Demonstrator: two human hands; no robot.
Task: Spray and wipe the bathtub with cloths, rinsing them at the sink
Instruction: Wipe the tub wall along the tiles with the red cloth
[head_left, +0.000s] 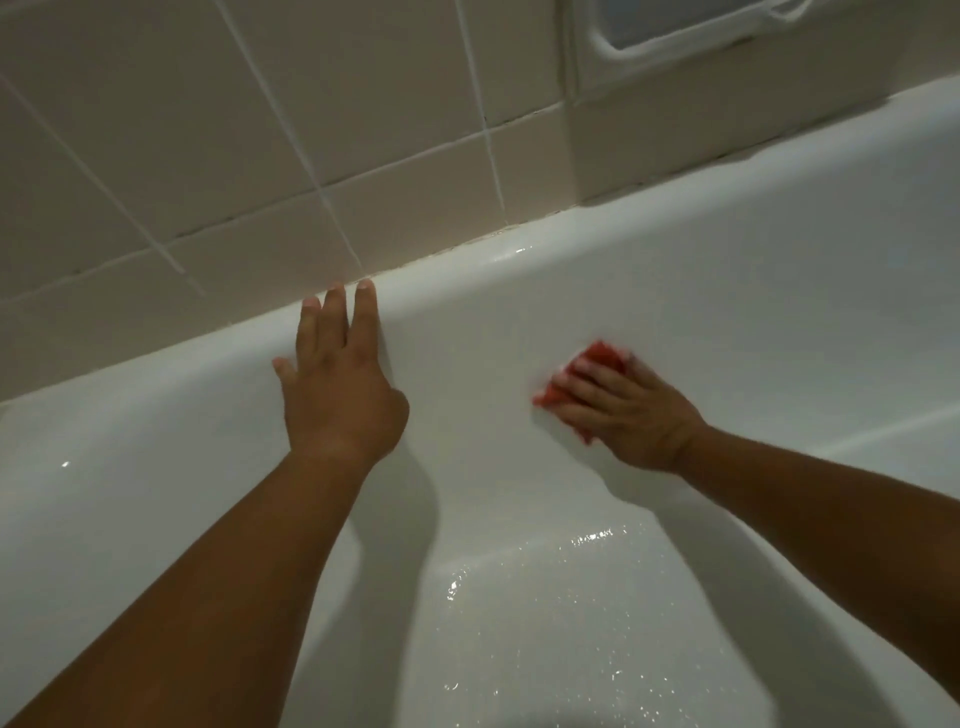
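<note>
The white bathtub (727, 291) fills most of the head view, its far rim running under the tiled wall. My left hand (340, 384) lies flat against the far inner wall, fingers spread, fingertips reaching the rim, and holds nothing. My right hand (621, 413) presses a red cloth (597, 361) against the same inner wall, further right and lower. The cloth is mostly covered by my fingers; only its upper and left edges show. The tub floor glistens with water drops.
Beige wall tiles (218, 156) with white grout rise behind the tub. A white recessed soap dish (675, 31) sits in the wall at the top right. A dark caulk line runs along the rim.
</note>
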